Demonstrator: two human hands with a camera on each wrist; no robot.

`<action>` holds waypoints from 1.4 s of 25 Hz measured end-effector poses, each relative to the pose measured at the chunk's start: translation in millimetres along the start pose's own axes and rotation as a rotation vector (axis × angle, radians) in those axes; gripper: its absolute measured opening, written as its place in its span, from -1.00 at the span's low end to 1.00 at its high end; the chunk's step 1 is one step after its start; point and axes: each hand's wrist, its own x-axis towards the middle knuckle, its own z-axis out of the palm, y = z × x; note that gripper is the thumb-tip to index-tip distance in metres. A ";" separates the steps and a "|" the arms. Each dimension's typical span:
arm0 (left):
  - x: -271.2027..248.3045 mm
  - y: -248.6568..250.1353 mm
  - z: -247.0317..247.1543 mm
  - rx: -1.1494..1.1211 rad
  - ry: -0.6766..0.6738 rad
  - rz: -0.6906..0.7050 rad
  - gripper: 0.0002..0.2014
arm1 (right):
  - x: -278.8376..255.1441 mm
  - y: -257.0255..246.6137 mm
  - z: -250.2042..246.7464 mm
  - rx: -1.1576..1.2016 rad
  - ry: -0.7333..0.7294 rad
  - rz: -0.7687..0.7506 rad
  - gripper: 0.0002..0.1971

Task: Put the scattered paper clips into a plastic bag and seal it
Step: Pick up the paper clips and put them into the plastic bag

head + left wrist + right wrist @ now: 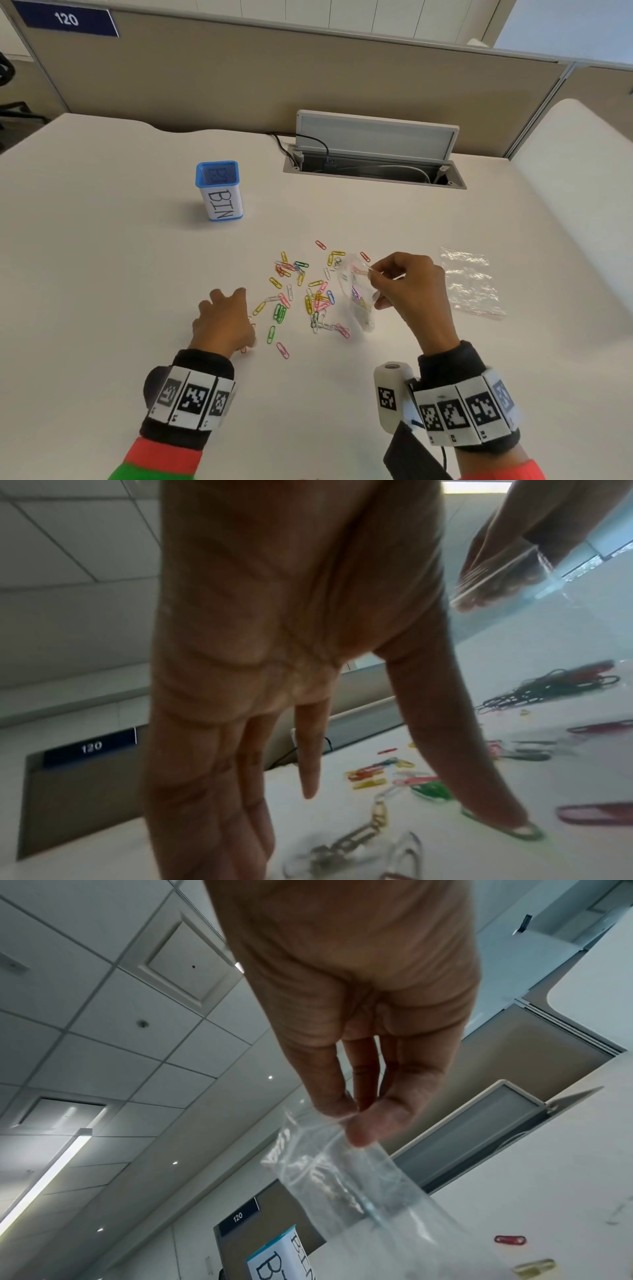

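Many coloured paper clips (301,291) lie scattered on the white desk between my hands. My right hand (371,272) holds a small clear plastic bag (359,308) above them and pinches its rim between thumb and forefinger (346,1118). The bag (346,1177) hangs down with its mouth open, and a few clips show inside it. My left hand (236,315) is palm down at the left edge of the clips, its fingers straight and reaching to the desk. Its thumb (496,804) presses its tip on a green clip (534,834). Silver clips (342,845) lie under the fingers.
A few spare clear bags (471,281) lie flat to the right of my right hand. A blue mesh cup labelled BIN (219,190) stands at the back left. An open cable hatch (373,154) with wires sits at the back edge. The desk edge curves off on the far right.
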 end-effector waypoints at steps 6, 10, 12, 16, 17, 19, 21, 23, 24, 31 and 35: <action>8.7 11.5 16.5 -0.090 0.000 0.050 -0.28 | -1.1 8.9 4.4 0.022 -0.043 0.055 -0.93; 14.2 25.5 24.3 -0.301 0.053 0.176 -0.35 | -1.4 11.3 5.6 0.050 -0.058 0.066 -0.96; 16.4 29.4 25.7 -0.304 0.115 0.225 -0.46 | -1.5 12.6 4.9 0.058 -0.066 0.071 -0.95; 21.5 29.6 24.5 -0.208 0.163 0.304 -0.42 | -0.9 14.0 1.2 0.081 -0.035 0.066 -0.96; 22.2 29.6 25.4 -0.162 0.112 0.323 -0.36 | -0.9 14.3 0.6 0.086 -0.028 0.064 -0.96; 21.1 32.9 29.1 -0.038 -0.022 0.373 -0.29 | -0.8 14.6 0.2 0.096 -0.021 0.065 -0.96; 18.6 38.4 34.6 0.077 -0.066 0.421 -0.28 | -1.0 15.1 0.6 0.099 -0.025 0.067 -0.96; 16.6 43.9 40.2 0.144 0.041 0.461 -0.37 | -1.0 15.9 1.6 0.100 -0.033 0.073 -0.96; 16.2 46.3 42.8 0.173 0.128 0.485 -0.44 | -1.1 16.4 2.2 0.105 -0.036 0.076 -0.96; 19.4 50.7 49.5 0.133 0.345 0.537 -0.74 | -2.2 19.7 3.0 0.111 -0.030 0.080 -0.96; 21.5 49.8 43.6 0.029 0.332 0.485 -0.73 | -3.1 20.6 1.3 0.108 -0.031 0.082 -0.95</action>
